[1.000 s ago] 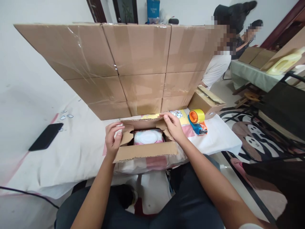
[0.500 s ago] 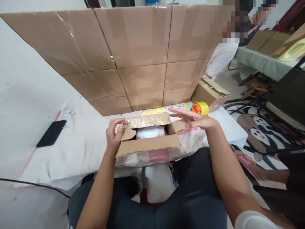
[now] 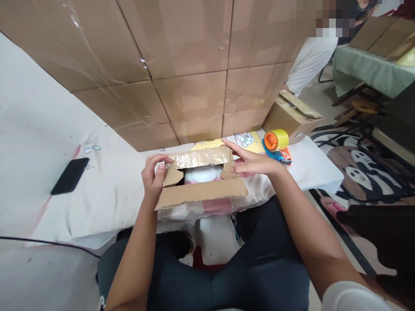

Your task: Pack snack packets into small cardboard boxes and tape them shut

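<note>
An open carton [image 3: 201, 193] sits at the near edge of a long surface draped in pale cloth [image 3: 100, 194], patched with pink and yellow print, its flaps spread around a pack [image 3: 204, 174] with a white oval lid, as far as I can make out past the cardboard. On my feed, the wearer's left hand [image 3: 154, 175] is clamped on the carton's left end, fingers over the corner of the taped far flap; the right hand [image 3: 254, 163] is spread, index finger stretched past that flap, thumb at the right flap. Behind rises a stack of taped boxes [image 3: 194, 95]. To its right I see a smaller box [image 3: 285, 119], with a yellow tape roll [image 3: 281, 139] and a blue-and-orange tool [image 3: 272, 152] near it. A black phone [image 3: 70, 176] lies well apart at left, close to a white wall [image 3: 24, 129]. Across the room, a person in white [image 3: 309, 60] stands beyond the stack, near a green-clothed table [image 3: 363, 71]; a panda rug [image 3: 358, 170] covers the floor at right.
</note>
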{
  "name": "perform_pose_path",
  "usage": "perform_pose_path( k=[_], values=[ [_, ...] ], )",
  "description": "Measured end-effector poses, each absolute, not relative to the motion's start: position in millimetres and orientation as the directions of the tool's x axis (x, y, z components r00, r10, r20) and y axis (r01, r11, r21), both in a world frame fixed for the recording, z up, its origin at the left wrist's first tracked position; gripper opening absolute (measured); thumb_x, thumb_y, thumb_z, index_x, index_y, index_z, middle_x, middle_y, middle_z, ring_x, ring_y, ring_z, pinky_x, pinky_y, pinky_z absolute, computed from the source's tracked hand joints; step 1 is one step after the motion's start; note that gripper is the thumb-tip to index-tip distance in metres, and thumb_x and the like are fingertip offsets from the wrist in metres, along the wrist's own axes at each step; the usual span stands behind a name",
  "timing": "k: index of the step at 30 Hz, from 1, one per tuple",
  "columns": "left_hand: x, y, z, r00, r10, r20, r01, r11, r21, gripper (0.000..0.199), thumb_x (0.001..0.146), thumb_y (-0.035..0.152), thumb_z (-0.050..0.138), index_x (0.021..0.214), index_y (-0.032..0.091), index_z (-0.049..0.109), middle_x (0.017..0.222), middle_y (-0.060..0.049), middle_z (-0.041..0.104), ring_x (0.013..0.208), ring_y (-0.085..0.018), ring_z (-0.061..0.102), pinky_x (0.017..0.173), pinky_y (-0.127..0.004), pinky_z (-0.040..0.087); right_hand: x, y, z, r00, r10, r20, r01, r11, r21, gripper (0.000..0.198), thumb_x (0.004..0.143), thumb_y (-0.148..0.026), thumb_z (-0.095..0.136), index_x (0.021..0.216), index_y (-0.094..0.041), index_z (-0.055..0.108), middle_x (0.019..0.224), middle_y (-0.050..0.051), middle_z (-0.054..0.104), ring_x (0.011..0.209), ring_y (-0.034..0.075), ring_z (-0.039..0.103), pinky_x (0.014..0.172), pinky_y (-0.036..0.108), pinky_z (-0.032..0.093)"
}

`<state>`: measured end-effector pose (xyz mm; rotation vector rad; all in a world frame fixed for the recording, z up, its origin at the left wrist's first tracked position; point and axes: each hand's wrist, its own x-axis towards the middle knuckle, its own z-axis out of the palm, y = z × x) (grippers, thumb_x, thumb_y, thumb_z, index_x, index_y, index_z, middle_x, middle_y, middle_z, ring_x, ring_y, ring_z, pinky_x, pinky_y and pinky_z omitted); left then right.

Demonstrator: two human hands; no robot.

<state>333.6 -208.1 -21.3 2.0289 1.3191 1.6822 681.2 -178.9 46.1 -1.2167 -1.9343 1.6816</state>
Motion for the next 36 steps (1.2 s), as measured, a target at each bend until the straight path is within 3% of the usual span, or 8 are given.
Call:
perform_pose_path(
  k=[3, 7, 11, 15, 22, 26, 29, 36],
  values=[
    [325, -210, -14, -0.002, 0.720, 0.694, 0.531, -0.587, 0.611, 0.023, 0.098, 0.028, 0.054, 0.113, 0.022, 0.071, 0.098, -0.005, 0.077, 0.106, -0.023, 0.067, 0.102, -0.046, 0.054, 678, -180, 44, -0.570, 0.776, -0.269, 0.409, -0.016, -0.912, 0.103, 0.084, -0.030, 0.071, 0.167, -0.044, 0.012, 0.175, 0.001, 0.021, 0.113, 0.028, 0.071, 0.094, 0.046, 0.064],
    [298, -215, 7, 0.270, 0.796, 0.541, 0.556, -0.588, 0.587, 0.027, 0.093, 0.025, 0.055, 0.108, 0.028, 0.077, 0.118, -0.005, 0.078, 0.130, -0.028, 0.062, 0.114, -0.055, 0.049, 684, -178, 44, -0.578, 0.797, -0.176, 0.432, 0.116, -0.895, 0.091, 0.086, -0.033, 0.071, 0.165, -0.040, 0.026, 0.175, 0.000, 0.019, 0.130, 0.032, 0.063, 0.107, 0.047, 0.057],
    [280, -222, 27, 0.479, 0.833, 0.277, 0.593, -0.540, 0.597, 0.034, 0.094, 0.037, 0.060, 0.124, 0.036, 0.075, 0.153, -0.002, 0.059, 0.152, -0.033, 0.042, 0.123, -0.064, 0.038, 686, -176, 44, -0.582, 0.808, -0.090, 0.431, 0.213, -0.877, 0.084, 0.087, -0.033, 0.072, 0.162, -0.036, 0.035, 0.171, 0.000, 0.032, 0.149, 0.036, 0.045, 0.117, 0.052, 0.049],
    [284, -228, 35, 0.550, 0.816, 0.178, 0.606, -0.537, 0.587, 0.033, 0.098, 0.049, 0.056, 0.122, 0.040, 0.076, 0.167, 0.001, 0.040, 0.155, -0.034, 0.037, 0.125, -0.061, 0.034, 683, -176, 43, -0.570, 0.819, -0.064, 0.447, 0.244, -0.860, 0.083, 0.086, -0.029, 0.068, 0.162, -0.032, 0.037, 0.164, 0.001, 0.045, 0.153, 0.037, 0.039, 0.124, 0.056, 0.040],
    [289, -233, 33, 0.569, 0.817, 0.088, 0.607, -0.490, 0.626, 0.076, 0.083, 0.062, 0.075, 0.152, 0.041, 0.051, 0.175, -0.004, 0.022, 0.159, -0.039, 0.026, 0.123, -0.061, 0.035, 675, -179, 44, -0.511, 0.857, -0.064, 0.498, 0.235, -0.835, 0.078, 0.088, -0.033, 0.066, 0.161, -0.030, 0.038, 0.167, 0.002, 0.041, 0.154, 0.036, 0.037, 0.128, 0.056, 0.033],
    [299, -229, 24, 0.415, 0.894, 0.170, 0.621, -0.415, 0.665, 0.073, 0.095, 0.062, 0.059, 0.160, 0.036, 0.038, 0.171, -0.010, 0.031, 0.159, -0.038, 0.028, 0.124, -0.063, 0.034, 676, -175, 42, -0.472, 0.880, -0.044, 0.459, 0.203, -0.865, 0.059, 0.097, -0.049, 0.059, 0.153, -0.036, 0.050, 0.167, -0.001, 0.041, 0.156, 0.032, 0.036, 0.130, 0.054, 0.029],
    [309, -223, 12, 0.239, 0.960, 0.148, 0.612, -0.267, 0.744, 0.074, 0.100, 0.050, 0.053, 0.165, 0.034, 0.023, 0.173, -0.012, 0.024, 0.159, -0.037, 0.027, 0.122, -0.064, 0.036, 680, -173, 42, -0.429, 0.903, -0.005, 0.398, 0.184, -0.899, 0.050, 0.101, -0.058, 0.048, 0.146, -0.037, 0.057, 0.162, -0.001, 0.048, 0.154, 0.029, 0.038, 0.130, 0.053, 0.029],
    [317, -219, 4, 0.226, 0.965, 0.129, 0.567, -0.238, 0.789, 0.077, 0.096, 0.031, 0.056, 0.165, 0.036, 0.022, 0.166, -0.013, 0.038, 0.153, -0.036, 0.040, 0.119, -0.062, 0.042, 680, -176, 44, -0.523, 0.848, -0.091, 0.468, 0.197, -0.861, 0.074, 0.088, -0.050, 0.071, 0.155, -0.035, 0.044, 0.164, 0.003, 0.043, 0.132, 0.032, 0.059, 0.117, 0.053, 0.047]
  ],
)
